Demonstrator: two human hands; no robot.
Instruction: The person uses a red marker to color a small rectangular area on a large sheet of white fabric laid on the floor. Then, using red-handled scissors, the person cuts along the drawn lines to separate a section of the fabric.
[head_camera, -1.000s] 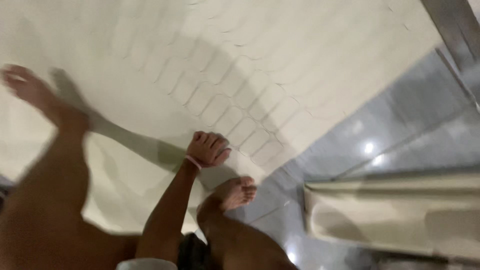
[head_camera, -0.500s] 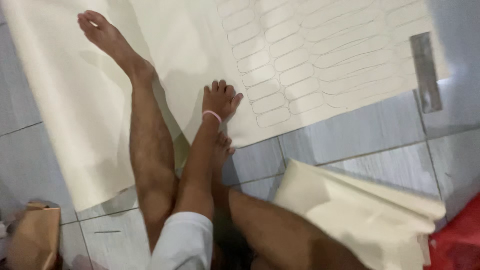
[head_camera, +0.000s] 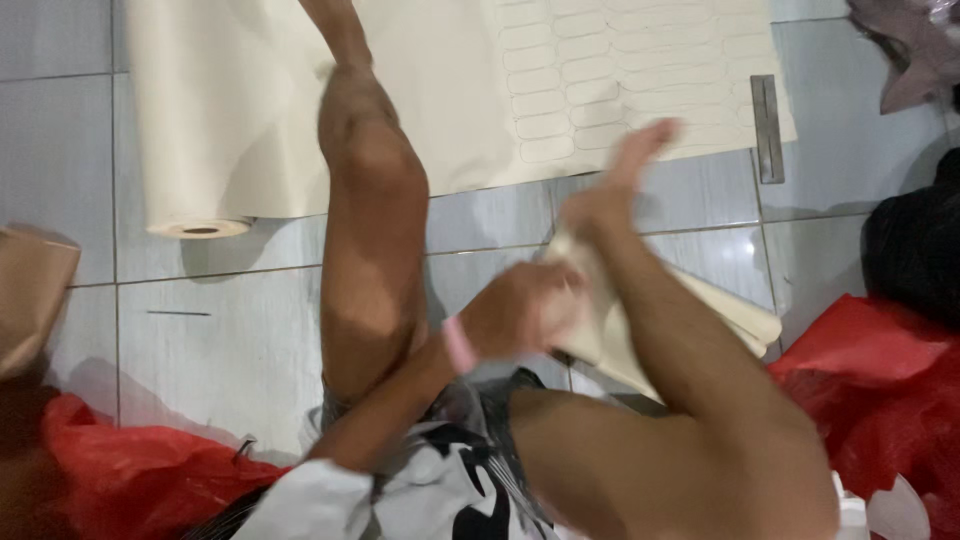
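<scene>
You're sitting on the tile floor (head_camera: 200, 330), working a folded cream sheet (head_camera: 735, 318) – it's lying just right of your lap, one end lifted up between your arms and the far end resting on the tiles.

Left hand (head_camera: 520, 312), the one with the pink band (head_camera: 459, 345): fingers are curling shut on the near end of the sheet. It looks like a firm pinch, though the blur is softening the detail.

Right hand (head_camera: 625, 165): it's reaching up past the sheet's top edge. It's smeared by motion – it reads as flat with the fingers out, but I can't tell whether it's gripping anything or even touching the sheet. The thick limb below it is also too blurred to separate arm from leg.

Around you:
- The cream roll (head_camera: 230, 130) is lying partly unrolled across the top, with rows of long rounded outlines (head_camera: 600, 70) drawn on it.
- Your left leg (head_camera: 370, 220) is stretching out over the roll.
- A metal ruler (head_camera: 767, 128) is sitting at the roll's right edge, well apart from both hands.
- Red bags (head_camera: 880, 380) are lying at lower right and lower left.

My read of the step: you're gathering or unfolding the loose sheet, and the left hand is doing the holding. Any next move needs the right hand to get a definite hold on the free end, with the sheet kept clear of your knee.
</scene>
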